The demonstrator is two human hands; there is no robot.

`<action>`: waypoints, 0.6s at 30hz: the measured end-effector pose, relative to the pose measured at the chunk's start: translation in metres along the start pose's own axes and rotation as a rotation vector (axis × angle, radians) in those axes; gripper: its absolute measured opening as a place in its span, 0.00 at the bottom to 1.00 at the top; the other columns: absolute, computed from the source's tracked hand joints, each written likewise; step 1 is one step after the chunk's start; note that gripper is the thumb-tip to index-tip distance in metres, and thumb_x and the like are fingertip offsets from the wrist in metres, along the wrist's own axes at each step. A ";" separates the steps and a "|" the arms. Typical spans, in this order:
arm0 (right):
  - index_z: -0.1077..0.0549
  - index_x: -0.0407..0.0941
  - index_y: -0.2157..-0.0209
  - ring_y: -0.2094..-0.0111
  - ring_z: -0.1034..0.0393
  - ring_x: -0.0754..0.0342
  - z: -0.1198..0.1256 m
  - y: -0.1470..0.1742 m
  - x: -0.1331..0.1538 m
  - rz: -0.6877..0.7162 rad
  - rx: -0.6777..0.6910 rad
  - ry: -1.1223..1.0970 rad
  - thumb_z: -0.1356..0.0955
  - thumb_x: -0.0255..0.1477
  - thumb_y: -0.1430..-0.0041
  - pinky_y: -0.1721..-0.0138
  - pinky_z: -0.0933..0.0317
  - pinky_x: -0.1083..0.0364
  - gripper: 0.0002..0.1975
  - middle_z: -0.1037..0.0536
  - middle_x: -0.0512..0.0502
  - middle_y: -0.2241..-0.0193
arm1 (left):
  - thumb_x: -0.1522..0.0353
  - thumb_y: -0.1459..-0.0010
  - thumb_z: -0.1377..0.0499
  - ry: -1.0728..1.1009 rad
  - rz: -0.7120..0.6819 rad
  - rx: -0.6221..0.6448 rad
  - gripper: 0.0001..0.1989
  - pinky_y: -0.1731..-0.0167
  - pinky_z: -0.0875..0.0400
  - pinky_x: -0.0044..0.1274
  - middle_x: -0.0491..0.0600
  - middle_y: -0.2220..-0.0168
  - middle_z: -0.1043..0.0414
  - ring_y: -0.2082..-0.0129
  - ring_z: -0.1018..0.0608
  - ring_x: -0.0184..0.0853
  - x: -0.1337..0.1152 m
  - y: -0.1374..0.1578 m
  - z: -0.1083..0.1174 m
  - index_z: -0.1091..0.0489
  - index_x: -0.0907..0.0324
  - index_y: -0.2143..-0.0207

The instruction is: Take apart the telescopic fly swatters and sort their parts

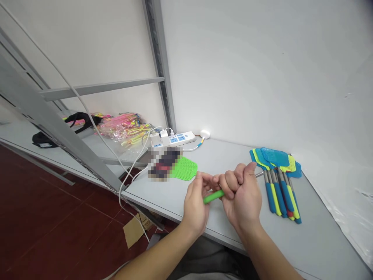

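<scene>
My right hand (244, 194) is closed around a green handle (213, 196), with a thin metal rod (259, 175) sticking out past the hand on the far side. My left hand (196, 202) curls round the handle's near end, and its fingertips meet the right hand's fingers. Just beyond the left fingertips is a green perforated fly swatter head (187, 168). Whether those fingers touch its neck, I cannot tell. To the right lies a bunch of fly swatters (276, 157) with blue, yellow and red parts, their handles pointing towards me.
A white power strip (182, 138) with plugs and cables stands at the back, near a round white device (205, 134). A pixelated patch hides something beside the green head. Clear bags of colourful items (125, 128) and a black strap (83, 120) lie beyond the grey rack post (87, 128).
</scene>
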State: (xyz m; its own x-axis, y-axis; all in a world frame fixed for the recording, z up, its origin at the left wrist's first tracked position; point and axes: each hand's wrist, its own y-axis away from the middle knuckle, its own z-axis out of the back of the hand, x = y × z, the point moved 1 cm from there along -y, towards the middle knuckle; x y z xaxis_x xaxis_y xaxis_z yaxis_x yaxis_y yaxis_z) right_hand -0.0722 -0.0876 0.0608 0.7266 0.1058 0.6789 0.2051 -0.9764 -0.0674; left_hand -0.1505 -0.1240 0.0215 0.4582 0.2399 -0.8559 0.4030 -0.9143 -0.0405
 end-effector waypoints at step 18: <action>0.34 0.48 0.41 0.35 0.50 0.43 0.036 -0.059 -0.072 0.250 0.795 1.470 0.37 0.36 0.38 0.38 0.57 0.40 0.24 0.36 0.39 0.38 | 0.50 0.35 0.51 -0.172 -0.233 -0.064 0.18 0.81 0.46 0.19 0.36 0.81 0.52 0.83 0.46 0.25 0.011 -0.019 0.029 0.44 0.55 0.67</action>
State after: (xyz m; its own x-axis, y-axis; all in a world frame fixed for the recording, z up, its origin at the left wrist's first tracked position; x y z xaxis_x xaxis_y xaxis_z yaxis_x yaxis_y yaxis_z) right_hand -0.1128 -0.0305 -0.0101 -0.2973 -0.7248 0.6215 0.7759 -0.5628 -0.2851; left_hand -0.1759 -0.1129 -0.0018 0.2087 0.3775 -0.9022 0.5335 -0.8171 -0.2185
